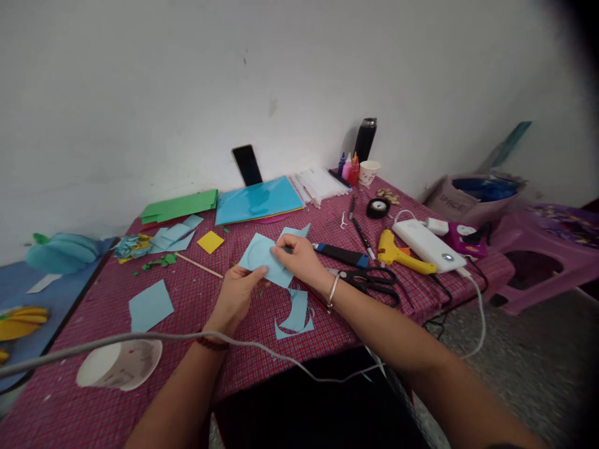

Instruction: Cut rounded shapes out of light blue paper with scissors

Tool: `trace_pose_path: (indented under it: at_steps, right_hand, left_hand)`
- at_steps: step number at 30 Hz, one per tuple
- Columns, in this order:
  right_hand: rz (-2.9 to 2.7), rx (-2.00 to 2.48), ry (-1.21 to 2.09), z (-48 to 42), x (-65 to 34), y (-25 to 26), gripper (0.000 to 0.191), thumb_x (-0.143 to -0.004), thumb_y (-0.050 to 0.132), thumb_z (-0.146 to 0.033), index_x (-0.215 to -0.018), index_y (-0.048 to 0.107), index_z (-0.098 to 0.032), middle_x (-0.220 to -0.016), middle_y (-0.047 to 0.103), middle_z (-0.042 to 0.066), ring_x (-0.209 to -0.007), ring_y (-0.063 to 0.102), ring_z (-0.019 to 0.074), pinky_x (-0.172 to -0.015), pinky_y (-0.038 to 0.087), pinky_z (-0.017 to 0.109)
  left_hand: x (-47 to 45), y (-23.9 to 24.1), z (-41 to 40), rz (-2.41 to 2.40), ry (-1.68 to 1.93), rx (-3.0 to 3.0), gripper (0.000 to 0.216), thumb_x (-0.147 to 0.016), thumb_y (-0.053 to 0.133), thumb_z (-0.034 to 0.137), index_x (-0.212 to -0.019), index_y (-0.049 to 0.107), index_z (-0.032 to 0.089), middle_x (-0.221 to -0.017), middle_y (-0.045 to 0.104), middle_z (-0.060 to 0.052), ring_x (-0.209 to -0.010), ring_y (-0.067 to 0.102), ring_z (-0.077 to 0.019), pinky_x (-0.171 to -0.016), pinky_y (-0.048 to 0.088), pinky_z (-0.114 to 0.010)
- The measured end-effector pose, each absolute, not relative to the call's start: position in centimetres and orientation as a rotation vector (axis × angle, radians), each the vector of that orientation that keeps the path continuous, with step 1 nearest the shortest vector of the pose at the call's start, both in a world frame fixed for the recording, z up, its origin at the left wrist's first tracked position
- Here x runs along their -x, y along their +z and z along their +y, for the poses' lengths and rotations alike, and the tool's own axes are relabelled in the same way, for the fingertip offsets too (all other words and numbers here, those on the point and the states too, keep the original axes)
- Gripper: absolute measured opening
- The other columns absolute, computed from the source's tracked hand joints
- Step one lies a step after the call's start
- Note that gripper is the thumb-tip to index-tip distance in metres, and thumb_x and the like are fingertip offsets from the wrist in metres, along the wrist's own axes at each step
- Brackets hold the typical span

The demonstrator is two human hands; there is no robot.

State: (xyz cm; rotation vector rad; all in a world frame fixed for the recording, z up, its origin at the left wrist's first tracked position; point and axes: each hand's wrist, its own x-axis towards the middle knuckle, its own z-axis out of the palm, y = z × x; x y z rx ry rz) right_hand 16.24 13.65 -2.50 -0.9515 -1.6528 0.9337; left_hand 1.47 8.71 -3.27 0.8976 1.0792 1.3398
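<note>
Between my two hands is a light blue paper piece [259,252] with a faint round outline on it. My left hand [236,293] pinches its lower left edge, thumb on top. The fingers of my right hand [299,257] are closed on its right side. Another light blue piece [301,232] shows just behind my right hand. Curved blue paper scraps [296,315] lie on the table below the hands. Black-handled scissors [369,280] rest under my right wrist, beside a blue and black cutter [343,254].
A yellow glue gun [397,254] and white power bank [428,244] stand at right. A white cable [262,345] crosses in front of my forearms. A paper cup [119,365] lies at lower left. Blue folders [262,199], a phone [247,164] and a black bottle [365,138] are at the back.
</note>
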Motion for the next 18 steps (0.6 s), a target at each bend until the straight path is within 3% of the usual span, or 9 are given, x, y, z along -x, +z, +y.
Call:
trace_pose_path:
  at_steps: [7, 12, 18]
  right_hand:
    - [-1.479, 0.860, 1.294, 13.90, -16.40, -2.47, 0.023, -0.073, 0.060, -0.036, -0.063, 0.050, -0.018, -0.058, 0.043, -0.005, -0.053, 0.037, 0.0092, -0.050, 0.031, 0.022]
    - [-1.527, 0.836, 1.195, 14.04, -16.53, -2.50, 0.020, -0.074, 0.059, -0.032, -0.063, 0.051, -0.017, -0.060, 0.044, -0.005, -0.055, 0.039, 0.0092, -0.052, 0.032, 0.022]
    - [-1.705, 0.867, 0.901, 13.90, -16.49, -2.57, 0.015, -0.079, 0.058, -0.025, -0.067, 0.056, -0.016, -0.066, 0.054, -0.002, -0.063, 0.047, 0.0112, -0.059, 0.035, 0.023]
  left_hand:
    - [-1.06, -3.09, 8.79, 1.000, 1.289, -0.817, 0.025, -0.064, 0.078, 0.025, -0.083, 0.070, 0.011, -0.070, 0.071, -0.004, -0.054, 0.061, -0.0123, -0.048, 0.049, -0.022]
    - [-0.85, -3.05, 8.90, 0.941, 1.250, -0.688, 0.020, -0.065, 0.078, 0.023, -0.077, 0.068, 0.010, -0.066, 0.069, -0.002, -0.052, 0.060, -0.0093, -0.042, 0.048, -0.017]
    - [-1.12, -3.61, 9.24, 0.872, 1.388, -0.558, 0.014, -0.061, 0.080, 0.012, -0.065, 0.066, 0.012, -0.074, 0.072, -0.001, -0.066, 0.065, -0.0080, -0.072, 0.058, -0.021]
